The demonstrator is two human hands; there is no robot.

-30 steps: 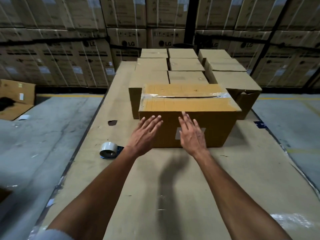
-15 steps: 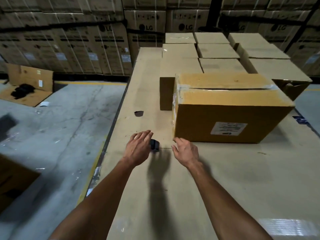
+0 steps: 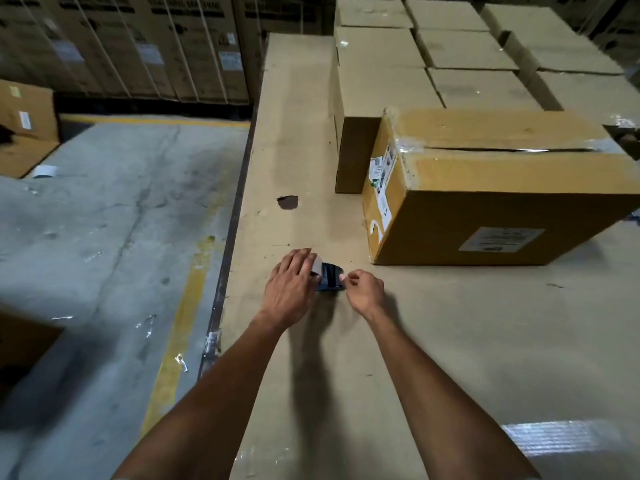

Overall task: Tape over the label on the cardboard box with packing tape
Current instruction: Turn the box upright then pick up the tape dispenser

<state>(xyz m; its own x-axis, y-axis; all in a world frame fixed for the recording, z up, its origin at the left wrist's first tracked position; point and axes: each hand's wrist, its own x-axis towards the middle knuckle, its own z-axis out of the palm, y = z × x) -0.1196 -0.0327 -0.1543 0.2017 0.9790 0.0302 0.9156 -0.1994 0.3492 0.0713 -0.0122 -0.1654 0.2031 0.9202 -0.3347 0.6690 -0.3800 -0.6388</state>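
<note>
The person is reaching for the packing tape (image 3: 329, 277), a roll in a dark dispenser lying on the cardboard-covered counter (image 3: 450, 341) just in front of the cardboard box's (image 3: 485, 209) near-left corner. The left hand (image 3: 289, 284) is covering the roll from the side away from the box, fingers (image 3: 304, 259) curled over it and touching it, though whether they are gripping it firmly cannot be told. The right hand (image 3: 365, 292) is on the box side of the roll, its thumb and forefinger narrowed to a pinch right at the dispenser's edge, apparently feeling for the loose tape end; whether any tape is caught between them is too small to tell.

The label (image 3: 501, 239) to be covered is sitting on the box's front face, toward the far side from the tape, bare and untaped. Other stickers (image 3: 382, 168) are showing on the box's left end.

To do this step well, the left hand should be pinning the roll steady while the right is peeling the end up cleanly, keeping it flat and untwisted so it is not folding onto itself before reaching the label.
</note>
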